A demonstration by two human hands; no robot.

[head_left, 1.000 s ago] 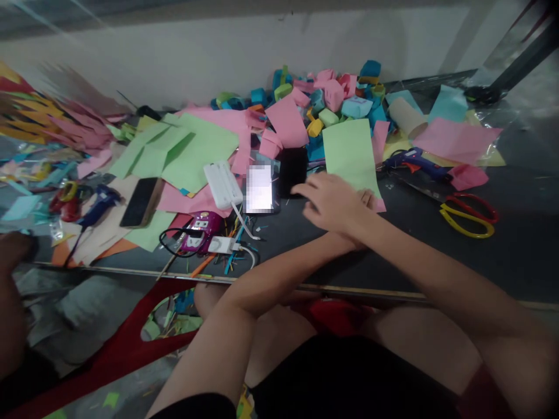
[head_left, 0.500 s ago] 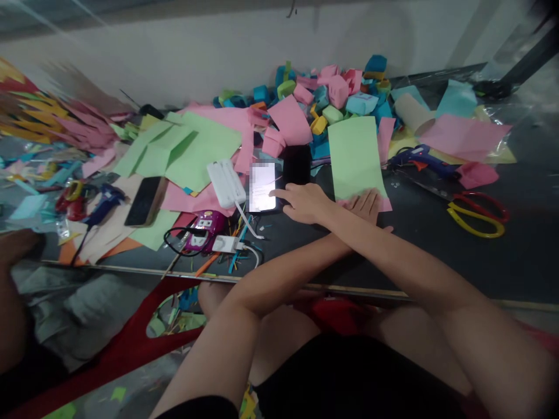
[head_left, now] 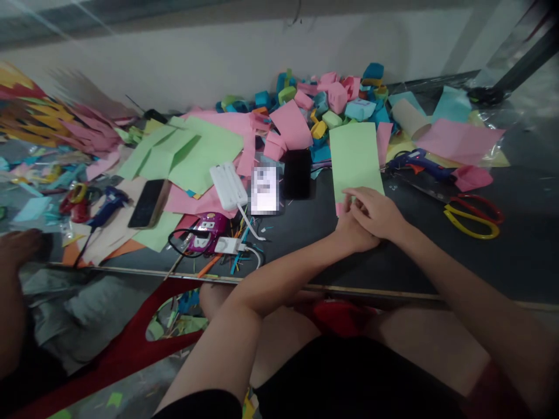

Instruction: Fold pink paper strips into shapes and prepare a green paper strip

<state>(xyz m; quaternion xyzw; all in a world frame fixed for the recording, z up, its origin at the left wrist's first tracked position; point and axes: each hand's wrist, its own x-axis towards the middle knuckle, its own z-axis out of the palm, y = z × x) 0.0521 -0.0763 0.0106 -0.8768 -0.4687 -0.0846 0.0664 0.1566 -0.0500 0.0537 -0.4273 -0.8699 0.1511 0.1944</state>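
Both my hands meet over the lower end of a light green paper sheet, whose bottom shows a bit of pink. My right hand lies across my left hand, its fingers reaching out loosely with nothing held. Partly covered by it, my left hand has a few fingertips showing, apart and without an object. Left of the sheet a dark phone lies flat. Beside that is a phone with a lit screen, its display blurred out.
Large scissors and a blue glue gun lie to the right. Leftward are a white power bank, a purple power socket, another phone and green paper sheets. Folded paper pieces are heaped behind. Another person's hand is at far left.
My right hand has left the lit phone, moved right and come onto my left hand. My left hand has lifted from lying flat on the green paper and turned.
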